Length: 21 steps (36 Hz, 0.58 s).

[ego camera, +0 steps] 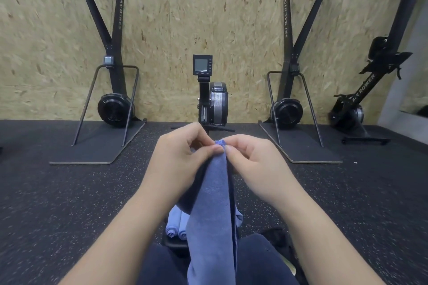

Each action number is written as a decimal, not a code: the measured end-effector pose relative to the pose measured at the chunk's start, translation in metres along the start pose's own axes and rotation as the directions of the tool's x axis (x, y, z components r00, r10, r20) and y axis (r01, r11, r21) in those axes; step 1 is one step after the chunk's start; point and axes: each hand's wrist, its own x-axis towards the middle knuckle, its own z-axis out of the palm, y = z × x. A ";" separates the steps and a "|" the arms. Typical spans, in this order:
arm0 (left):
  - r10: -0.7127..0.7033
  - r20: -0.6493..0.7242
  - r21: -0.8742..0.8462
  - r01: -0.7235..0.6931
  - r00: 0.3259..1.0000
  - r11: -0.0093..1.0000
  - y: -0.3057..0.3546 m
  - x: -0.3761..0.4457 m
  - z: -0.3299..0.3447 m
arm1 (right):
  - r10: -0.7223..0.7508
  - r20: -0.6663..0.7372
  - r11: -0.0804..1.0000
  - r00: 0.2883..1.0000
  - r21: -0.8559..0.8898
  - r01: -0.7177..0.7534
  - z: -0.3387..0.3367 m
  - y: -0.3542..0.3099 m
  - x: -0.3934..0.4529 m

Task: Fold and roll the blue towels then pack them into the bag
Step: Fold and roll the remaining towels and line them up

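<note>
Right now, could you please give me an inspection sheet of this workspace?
Surface: dark speckled rubber floor.
Job's things: blue towel held up by its top edge, hanging between the knees; two rolled towels side by side below, on something dark I cannot identify.
Clutter: dark item on the floor by the right leg, unclear.
Hands: left hand and right hand both pinch the towel's top edge, close together.
Cables: nothing seen.
Surroundings: chipboard wall; two ski machines, a rower with monitor, another rower stood upright.
</note>
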 end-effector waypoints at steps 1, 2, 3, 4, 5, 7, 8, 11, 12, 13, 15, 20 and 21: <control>0.009 -0.006 0.002 -0.009 1.000 1.000 0.000 0.000 0.000 | -0.001 0.008 1.000 1.000 0.017 0.000 0.000 -0.001 0.000; 0.026 -0.018 0.005 -0.026 1.000 1.000 0.000 0.000 0.000 | 0.000 0.017 0.999 1.000 0.035 -0.001 0.000 -0.001 0.001; 0.050 -0.030 0.013 -0.050 0.998 0.999 0.001 0.001 0.000 | 0.004 0.027 0.999 1.000 0.053 -0.005 0.000 -0.001 0.001; 0.078 -0.037 0.026 -0.077 0.996 0.997 0.001 0.001 0.000 | 0.007 0.031 0.997 0.999 0.080 -0.010 0.000 -0.001 0.001; 0.092 -0.041 0.033 -0.090 0.995 0.995 0.002 0.001 -0.001 | 0.004 0.032 0.994 0.999 0.108 -0.007 -0.001 0.000 0.002; 0.060 -0.048 0.009 -0.060 0.997 0.998 0.004 0.000 0.000 | -0.011 0.023 0.983 1.000 0.182 0.007 -0.002 -0.001 0.002; 0.020 -0.046 -0.022 -0.021 0.999 1.000 0.007 0.000 0.001 | -0.011 0.015 0.977 1.000 0.212 0.007 -0.002 0.000 0.002; -0.078 -0.021 -0.102 0.076 0.997 0.992 0.007 0.003 0.003 | -0.021 -0.020 0.964 1.000 0.263 0.026 0.000 0.003 0.004; -0.076 -0.004 -0.109 0.075 0.997 0.991 0.004 0.004 0.003 | -0.026 -0.034 0.963 0.999 0.266 0.034 0.001 0.005 0.005; -0.054 0.013 -0.082 0.055 0.998 0.995 0.000 0.005 0.002 | -0.031 -0.055 0.964 0.998 0.263 0.045 0.001 0.008 0.006; 0.011 0.058 0.059 -0.014 0.998 0.998 -0.005 0.005 -0.002 | -0.037 -0.098 0.964 0.995 0.257 0.061 0.000 0.013 0.007; 0.053 0.229 0.287 -0.120 0.972 0.950 -0.023 -0.003 -0.012 | -0.034 -0.183 0.972 0.983 0.223 0.075 -0.009 0.021 0.012; 0.029 0.255 0.324 -0.113 0.966 0.939 -0.029 -0.005 -0.014 | -0.035 -0.196 0.972 0.980 0.221 0.079 -0.011 0.022 0.014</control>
